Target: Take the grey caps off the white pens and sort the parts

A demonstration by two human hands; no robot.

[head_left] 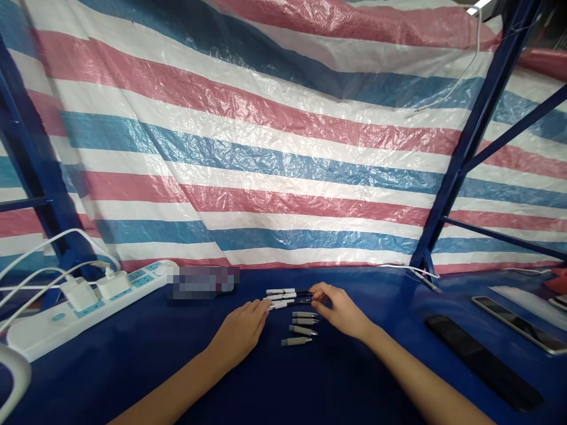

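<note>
Fingers of the left hand (pixel 254 311) are curling loosely at the white ends of three slim white-sleeved rods (pixel 279 297), while fingers of the right hand (pixel 319 292) are bunching over their dark ends from the opposite side. Neither hand is spread wide, but at this size I cannot tell whether either is gripping or only touching. The rods are lying close together, roughly side by side, near the middle of the frame on a dark blue worktop (pixel 133 378). Just below them, four short grey rods with metal tips (pixel 303 330) are lying in a loose column, nearly parallel and slightly apart, with neither hand touching them. With pieces this small and close, a light, level touch from both ends looks like the best way of keeping neighbouring rods from rolling.

Toward the left, a white power strip (pixel 88 319) is carrying two white plug adapters (pixel 113 284) in its sockets, their cables trailing off left. A pixelated, unreadable object (pixel 204 282) is lying beyond the hands. On the right, a smartphone (pixel 518 324) and a black slab (pixel 482 360) are resting on the worktop. A striped tarpaulin (pixel 266 177) is hanging behind a blue steel frame (pixel 469 159).
</note>
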